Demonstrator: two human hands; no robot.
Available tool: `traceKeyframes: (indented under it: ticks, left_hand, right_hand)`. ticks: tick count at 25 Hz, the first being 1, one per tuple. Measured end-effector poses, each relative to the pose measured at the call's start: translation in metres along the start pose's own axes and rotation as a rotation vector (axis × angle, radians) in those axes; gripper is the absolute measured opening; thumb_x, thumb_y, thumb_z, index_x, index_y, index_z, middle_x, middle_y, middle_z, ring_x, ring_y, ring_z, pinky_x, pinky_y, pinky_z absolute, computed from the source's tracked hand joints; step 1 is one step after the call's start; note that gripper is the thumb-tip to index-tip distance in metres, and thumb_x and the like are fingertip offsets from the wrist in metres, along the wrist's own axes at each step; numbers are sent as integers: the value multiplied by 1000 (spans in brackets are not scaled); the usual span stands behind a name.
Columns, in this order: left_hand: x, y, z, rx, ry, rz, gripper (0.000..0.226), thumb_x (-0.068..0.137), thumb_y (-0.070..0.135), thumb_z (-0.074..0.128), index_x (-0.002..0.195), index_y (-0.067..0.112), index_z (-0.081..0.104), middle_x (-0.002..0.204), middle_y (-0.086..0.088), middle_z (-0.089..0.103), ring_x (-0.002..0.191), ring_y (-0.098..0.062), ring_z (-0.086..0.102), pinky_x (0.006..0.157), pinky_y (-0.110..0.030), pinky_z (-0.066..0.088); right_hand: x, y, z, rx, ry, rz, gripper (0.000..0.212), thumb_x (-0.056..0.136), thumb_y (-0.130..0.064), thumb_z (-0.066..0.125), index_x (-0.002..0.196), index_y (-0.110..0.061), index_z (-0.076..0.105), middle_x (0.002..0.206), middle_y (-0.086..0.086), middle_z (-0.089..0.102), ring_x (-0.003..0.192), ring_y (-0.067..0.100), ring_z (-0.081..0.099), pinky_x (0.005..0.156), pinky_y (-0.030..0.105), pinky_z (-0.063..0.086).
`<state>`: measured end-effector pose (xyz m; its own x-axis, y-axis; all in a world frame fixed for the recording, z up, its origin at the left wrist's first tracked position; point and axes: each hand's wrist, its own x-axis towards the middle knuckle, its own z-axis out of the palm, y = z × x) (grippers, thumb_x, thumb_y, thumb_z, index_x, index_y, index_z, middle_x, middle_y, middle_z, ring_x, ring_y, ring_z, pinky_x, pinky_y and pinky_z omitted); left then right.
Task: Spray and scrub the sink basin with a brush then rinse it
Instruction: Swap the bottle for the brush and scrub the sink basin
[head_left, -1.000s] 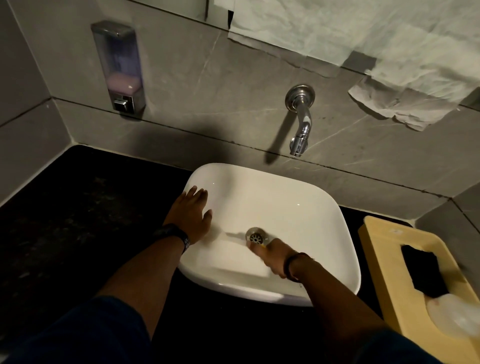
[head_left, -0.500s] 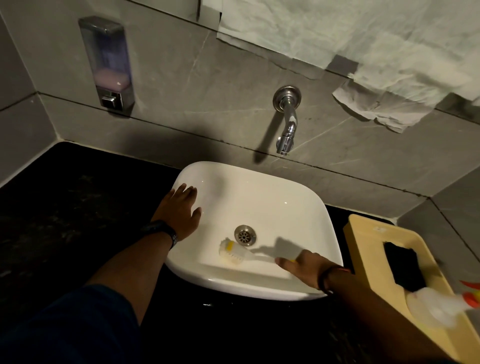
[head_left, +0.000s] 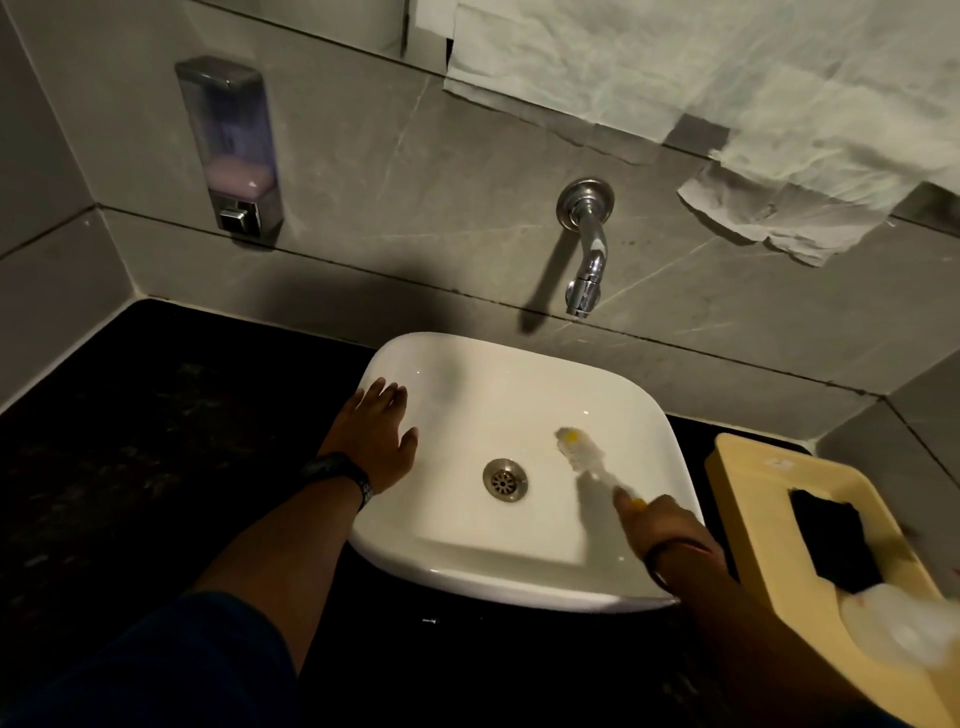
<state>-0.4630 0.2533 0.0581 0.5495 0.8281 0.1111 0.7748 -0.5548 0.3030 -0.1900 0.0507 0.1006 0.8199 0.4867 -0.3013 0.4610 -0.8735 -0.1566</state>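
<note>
Your right fingers (head_left: 631, 506) are curled round the brush (head_left: 587, 460) handle; index laid along it, the rest tucked under and hidden. Left fingers (head_left: 382, 400) are spread flat, gripping nothing, draped over the sink (head_left: 519, 582) rim with the thumb pointing into the bowl.

Hard to read:
- Brush is motion-blurred. Bristles show as a pale smear with a yellow spot at the tip; the handle end is buried in your right hand (head_left: 660, 530), only a yellow sliver showing beside the index finger.
- Whether the bristles touch the bowl, can't tell.
- Tray (head_left: 743, 478), just right of your right hand, is cut off by the frame edge. A dark pad (head_left: 836, 540) sits in it. The whitish blob (head_left: 898, 629) at its near end is too blurred to identify.
- Both forearms run out of frame at the bottom; dark sleeve (head_left: 171, 670) on the left one.
- Counter (head_left: 156, 441) beyond your left hand (head_left: 376, 441) is nearly black, no detail.

Brush axis: runs diagonally from your right fingers up and left, away from you. Head end points toward the tap (head_left: 587, 249) wall. It's inside the bowl, head just right of the drain (head_left: 505, 479), drain between your two hands.

Soap dispenser (head_left: 228, 150) is on the wall well beyond your left fingers.
</note>
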Motion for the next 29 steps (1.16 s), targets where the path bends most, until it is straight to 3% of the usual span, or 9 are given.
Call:
traceKeyframes:
  ticks: [5,9,14,19,22,24,25,27,29]
  left_hand:
    - [1,-1,0,6,-1,4,60,91,31,40,143,7,23,154,-13,26,145,-25,13,119,-42,12]
    - [0,0,1,7,-13,6,60,92,33,37,144,8,21,155,-11,24,145,-23,11,119,-40,9]
    - [1,-2,1,2,1,2,59,92,32,37,144,9,20,156,-10,23,145,-22,10,119,-40,8]
    - [1,-1,4,28,-5,-8,59,92,33,36,144,9,21,156,-10,23,145,-23,10,119,-40,8]
    - [2,-2,4,44,-5,-3,59,92,34,36,144,9,20,156,-10,22,145,-23,10,120,-40,8]
    - [2,0,3,38,-8,-9,59,93,35,34,144,9,20,156,-10,21,145,-23,10,119,-40,7]
    - [2,0,2,35,-16,-15,59,93,35,33,144,9,19,156,-10,20,145,-23,9,119,-40,6]
    - [0,1,3,36,-34,-26,59,93,35,32,145,10,17,157,-10,18,146,-22,8,120,-39,5]
    - [1,0,5,49,-35,-19,59,93,35,32,145,10,17,157,-9,18,146,-23,8,120,-40,5]
  right_hand:
    - [-14,18,-13,-135,-442,-224,79,61,-89,43,91,-19,62,88,7,65,92,27,61,74,32,46]
    - [-14,-28,2,-233,12,-234,84,73,-82,34,114,-14,60,116,13,67,104,32,61,80,36,44]
    - [-33,-59,28,-80,-340,-384,98,60,-91,35,128,-22,53,122,10,64,110,31,59,95,38,46]
    - [2,1,-29,-79,-8,-15,76,84,-68,44,125,-5,56,125,20,62,110,36,58,92,38,47]
    - [-8,13,-50,-77,-413,-43,70,74,-75,51,88,-9,66,77,14,70,68,25,65,64,29,49]
    - [-23,0,-39,-130,-572,-56,70,56,-87,50,55,-17,51,43,4,50,34,20,45,43,23,35]
    - [-26,-11,-30,-108,-542,-97,71,56,-88,49,58,-17,51,46,5,52,35,20,46,43,22,36]
    - [-16,-33,-13,-125,-268,-167,76,70,-82,45,93,-12,62,87,13,69,74,25,66,68,29,50]
    - [-6,-46,-13,-76,-71,-87,75,80,-73,42,115,-9,57,108,16,66,94,32,62,84,36,49]
